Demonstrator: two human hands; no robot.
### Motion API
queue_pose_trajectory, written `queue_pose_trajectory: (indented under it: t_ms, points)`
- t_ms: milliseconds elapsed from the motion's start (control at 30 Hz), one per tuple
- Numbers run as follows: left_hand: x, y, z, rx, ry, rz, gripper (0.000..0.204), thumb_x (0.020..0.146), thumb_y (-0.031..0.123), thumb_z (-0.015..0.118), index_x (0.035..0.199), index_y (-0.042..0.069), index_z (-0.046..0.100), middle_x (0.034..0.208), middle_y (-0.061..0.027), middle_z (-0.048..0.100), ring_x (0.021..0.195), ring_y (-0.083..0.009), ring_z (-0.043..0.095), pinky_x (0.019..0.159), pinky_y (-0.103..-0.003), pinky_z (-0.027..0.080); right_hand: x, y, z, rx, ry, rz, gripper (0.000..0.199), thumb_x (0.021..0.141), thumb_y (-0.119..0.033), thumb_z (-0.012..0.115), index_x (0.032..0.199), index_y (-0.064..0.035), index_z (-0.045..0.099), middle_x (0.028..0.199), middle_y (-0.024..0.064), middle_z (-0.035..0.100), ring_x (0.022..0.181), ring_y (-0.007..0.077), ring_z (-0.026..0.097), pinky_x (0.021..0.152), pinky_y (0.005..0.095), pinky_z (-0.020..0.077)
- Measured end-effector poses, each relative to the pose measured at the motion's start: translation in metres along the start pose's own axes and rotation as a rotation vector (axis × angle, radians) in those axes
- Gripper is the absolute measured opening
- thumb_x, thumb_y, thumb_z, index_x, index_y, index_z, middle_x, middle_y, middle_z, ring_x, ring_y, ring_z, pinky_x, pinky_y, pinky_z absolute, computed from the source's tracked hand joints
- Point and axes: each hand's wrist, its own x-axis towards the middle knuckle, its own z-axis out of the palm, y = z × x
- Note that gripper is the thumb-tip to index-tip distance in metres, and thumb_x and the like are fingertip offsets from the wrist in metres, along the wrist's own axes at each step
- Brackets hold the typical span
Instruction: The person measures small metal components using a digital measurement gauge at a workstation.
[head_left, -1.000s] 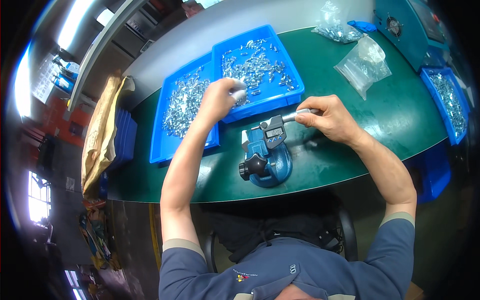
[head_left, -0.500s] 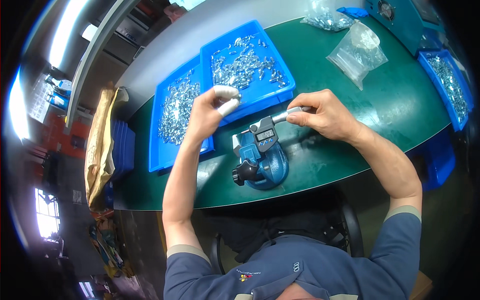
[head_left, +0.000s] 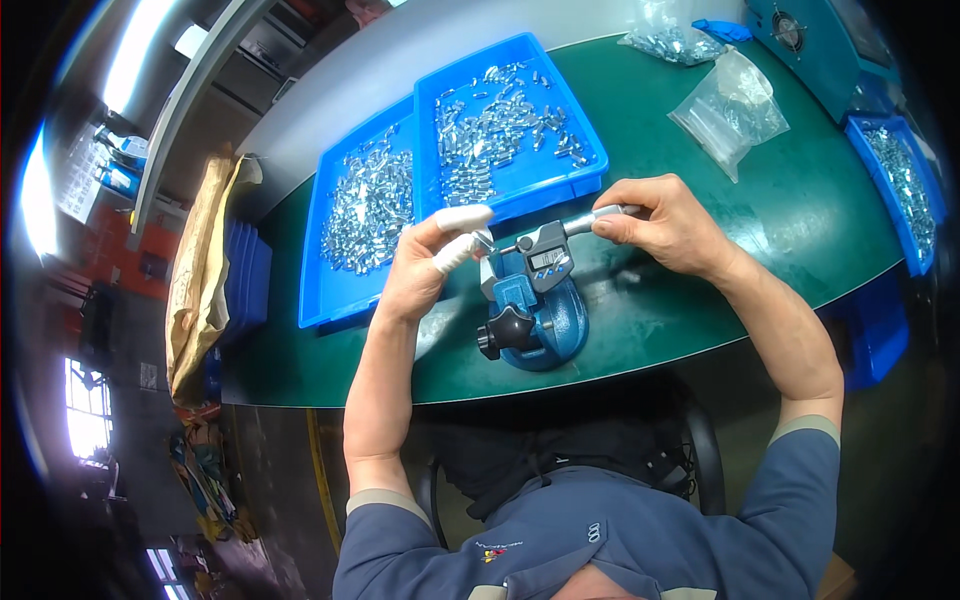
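Note:
White finger cots cover the thumb and forefinger of my left hand [head_left: 425, 262], which pinches a small shiny metal part [head_left: 484, 240]. That part is at the measuring gap of a digital micrometer [head_left: 546, 258]; whether it touches the jaws I cannot tell. A blue stand [head_left: 548, 335] with a black clamp knob [head_left: 505, 333] holds the micrometer on the green table. My right hand [head_left: 660, 225] grips the thimble [head_left: 590, 221] at the micrometer's right end between thumb and fingers.
Behind my hands, two blue trays [head_left: 597, 165] hold many small metal parts. Clear plastic bags [head_left: 728, 110] lie at the back right. Another blue bin of parts [head_left: 905, 190] stands at the right edge, near a teal machine [head_left: 800, 50]. Brown paper [head_left: 200, 290] and stacked blue bins [head_left: 245, 280] are left.
My left hand has moved from the tray's near edge down and right to the micrometer's gap, carrying the metal part. My right hand stays on the thimble. The view has shifted slightly.

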Motion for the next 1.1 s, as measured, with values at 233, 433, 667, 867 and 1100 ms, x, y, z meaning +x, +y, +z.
queue_pose_trajectory:
  t_ms: [233, 433, 667, 867, 1100]
  points:
    - [0.005, -0.002, -0.006, -0.002, -0.071, 0.052, 0.023, 0.089, 0.011, 0.074, 0.110, 0.003, 0.071, 0.101, -0.0082, 0.069, 0.092, -0.0154, 0.063, 0.084, -0.030, 0.051, -0.001, -0.002, -0.001, -0.015, -0.005, -0.010, 0.020, 0.092, -0.017, 0.072, 0.097, 0.0023, 0.072, 0.074, 0.0020, 0.064, 0.069, 0.0078, 0.056, 0.062, 0.0245, 0.0450]
    - [0.006, 0.005, -0.001, 0.073, -0.061, 0.055, 0.019, 0.090, 0.009, 0.072, 0.108, 0.002, 0.072, 0.100, -0.0078, 0.069, 0.089, -0.0151, 0.064, 0.081, -0.029, 0.052, -0.001, -0.001, -0.001, -0.016, 0.000, -0.007, 0.020, 0.092, -0.017, 0.073, 0.097, 0.0022, 0.071, 0.073, 0.0019, 0.064, 0.068, 0.0075, 0.055, 0.061, 0.0244, 0.0444]
    - [0.006, 0.010, 0.004, 0.176, -0.043, 0.081, 0.018, 0.090, 0.008, 0.071, 0.107, 0.002, 0.073, 0.100, -0.0068, 0.069, 0.089, -0.0141, 0.064, 0.081, -0.029, 0.052, -0.001, -0.002, -0.001, -0.026, 0.001, -0.017, 0.018, 0.091, -0.015, 0.072, 0.096, 0.0020, 0.071, 0.072, 0.0016, 0.063, 0.067, 0.0073, 0.055, 0.061, 0.0243, 0.0440]
    - [0.005, 0.013, 0.008, 0.208, -0.036, 0.088, 0.017, 0.090, 0.006, 0.070, 0.106, 0.002, 0.074, 0.100, -0.0061, 0.069, 0.091, -0.0146, 0.064, 0.083, -0.030, 0.052, -0.001, -0.001, 0.000, -0.033, 0.004, -0.007, 0.018, 0.091, -0.016, 0.073, 0.096, 0.0018, 0.071, 0.072, 0.0016, 0.063, 0.067, 0.0072, 0.054, 0.061, 0.0244, 0.0437]
    - [0.005, 0.013, 0.008, 0.224, -0.041, 0.097, 0.016, 0.090, 0.006, 0.070, 0.106, 0.001, 0.074, 0.101, -0.0057, 0.069, 0.092, -0.0145, 0.065, 0.085, -0.029, 0.051, 0.000, 0.000, 0.000, -0.034, 0.016, -0.019, 0.021, 0.092, -0.019, 0.073, 0.095, 0.0014, 0.072, 0.071, 0.0005, 0.062, 0.067, 0.0068, 0.053, 0.060, 0.0243, 0.0426]
